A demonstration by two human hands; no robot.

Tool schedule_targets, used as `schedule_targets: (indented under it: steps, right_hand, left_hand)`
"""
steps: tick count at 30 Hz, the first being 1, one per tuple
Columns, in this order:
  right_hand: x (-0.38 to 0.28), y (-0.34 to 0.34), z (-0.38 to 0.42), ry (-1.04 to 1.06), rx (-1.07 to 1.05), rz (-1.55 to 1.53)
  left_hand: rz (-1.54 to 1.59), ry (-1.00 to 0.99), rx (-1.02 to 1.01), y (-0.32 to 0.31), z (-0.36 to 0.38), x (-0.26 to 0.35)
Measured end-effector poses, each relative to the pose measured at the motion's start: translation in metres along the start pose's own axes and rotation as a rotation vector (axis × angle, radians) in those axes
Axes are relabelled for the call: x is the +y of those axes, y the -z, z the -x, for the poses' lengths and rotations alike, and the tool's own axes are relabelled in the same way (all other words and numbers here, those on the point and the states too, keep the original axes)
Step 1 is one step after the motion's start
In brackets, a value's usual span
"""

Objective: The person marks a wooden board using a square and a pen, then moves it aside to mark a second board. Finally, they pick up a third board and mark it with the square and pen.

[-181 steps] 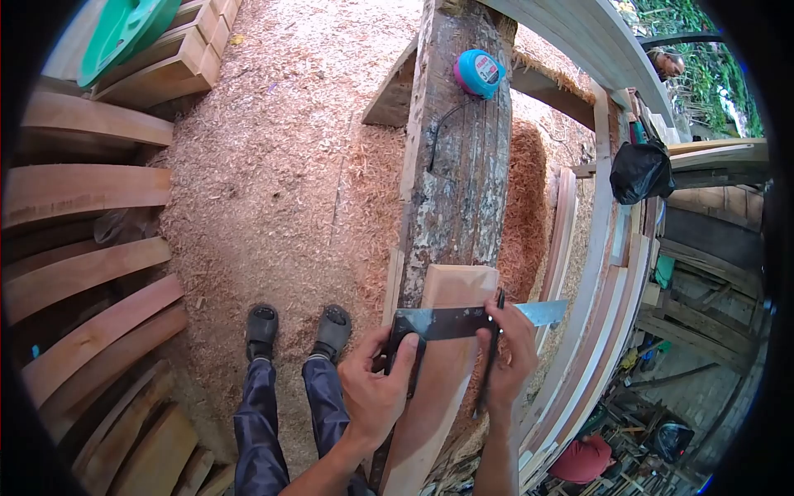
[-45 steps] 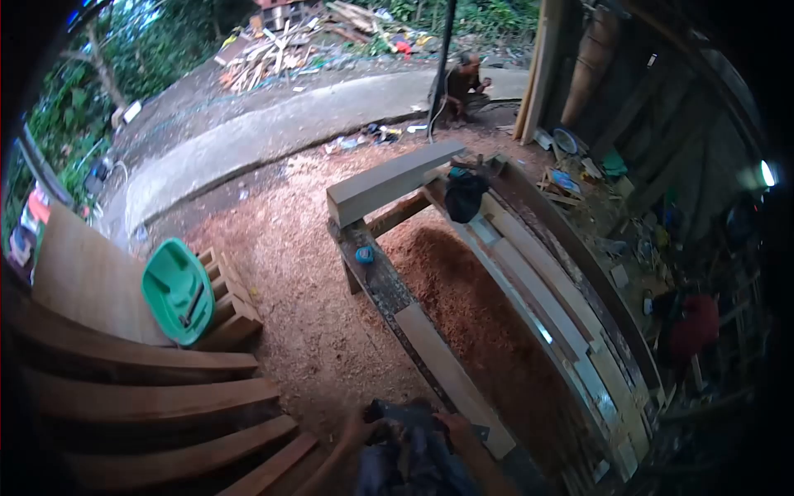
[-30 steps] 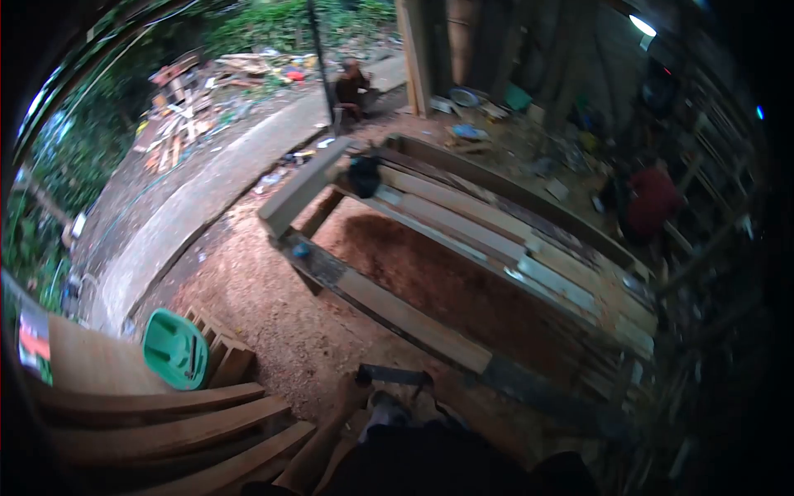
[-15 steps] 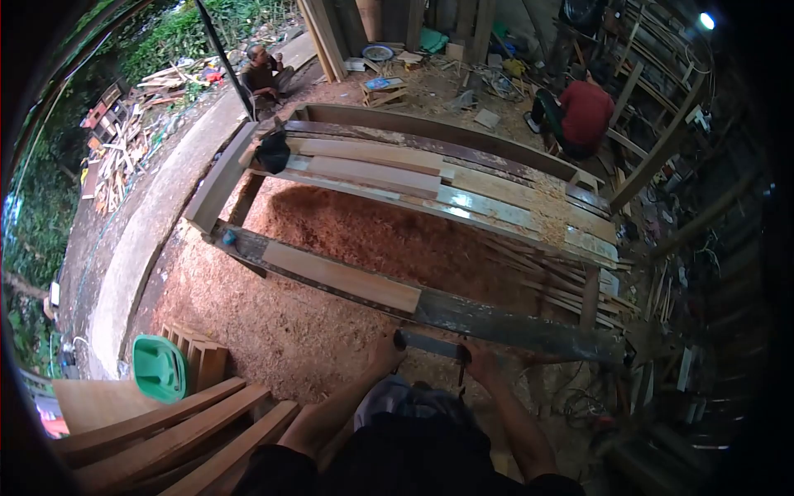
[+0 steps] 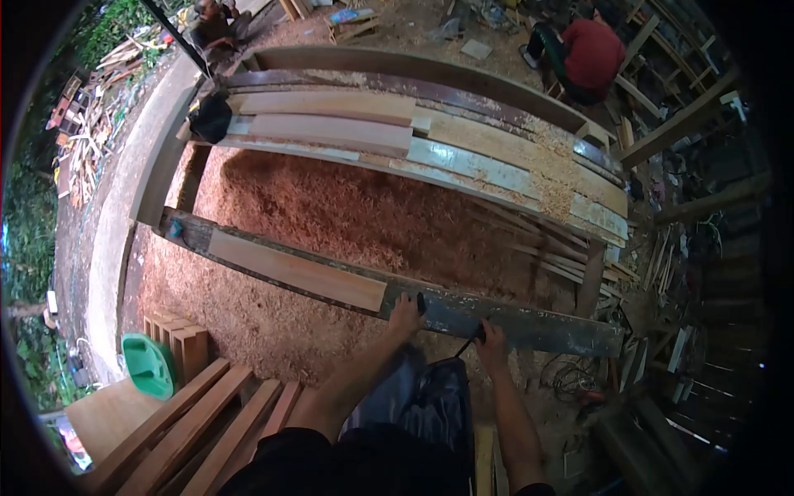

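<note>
My left hand (image 5: 405,316) is closed on the front black grip of a long grey tool (image 5: 447,321), which lies over the narrow dark beam. My right hand (image 5: 493,341) is closed around the tool's dark rear handle, with a thin black line hanging beside it. The tool's outline blends into the beam. Left of my left hand, a pale wooden board (image 5: 298,269) lies flat along the dark beam (image 5: 554,332).
A wide bench (image 5: 471,169) holds planks, shavings and a black bag (image 5: 211,117). A green tub (image 5: 149,366) and stacked timber (image 5: 186,426) stand lower left. One person (image 5: 589,56) sits at upper right, another (image 5: 217,26) at upper left. Shavings cover the ground.
Both hands have moved forward with the tool, from in front of the beam to over it. The camera view has shifted, with the bench higher in the picture.
</note>
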State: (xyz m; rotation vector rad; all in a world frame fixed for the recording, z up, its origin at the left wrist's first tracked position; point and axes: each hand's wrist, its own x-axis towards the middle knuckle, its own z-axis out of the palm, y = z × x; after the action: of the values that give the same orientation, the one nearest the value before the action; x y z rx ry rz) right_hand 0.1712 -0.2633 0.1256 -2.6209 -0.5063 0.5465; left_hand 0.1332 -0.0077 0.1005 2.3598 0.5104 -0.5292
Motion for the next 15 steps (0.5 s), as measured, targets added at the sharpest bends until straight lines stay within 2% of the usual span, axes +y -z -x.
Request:
schedule_targets:
  steps: [5, 8, 13, 15]
  right_hand:
    - [0.020, -0.027, -0.014, -0.129, -0.009, -0.124]
    - [0.031, -0.032, -0.019, -0.068, 0.050, -0.162]
    - [0.069, -0.036, -0.025, -0.146, 0.156, -0.022]
    - [0.078, -0.030, -0.026, -0.169, 0.187, 0.042]
  left_hand:
    - [-0.037, 0.060, -0.004, -0.023, -0.025, -0.003]
    - [-0.047, 0.060, 0.014, -0.034, -0.031, -0.002]
    - [-0.039, 0.083, 0.055, -0.043, -0.031, 0.011]
    - [-0.171, 0.055, 0.236, -0.050, -0.028, 0.024]
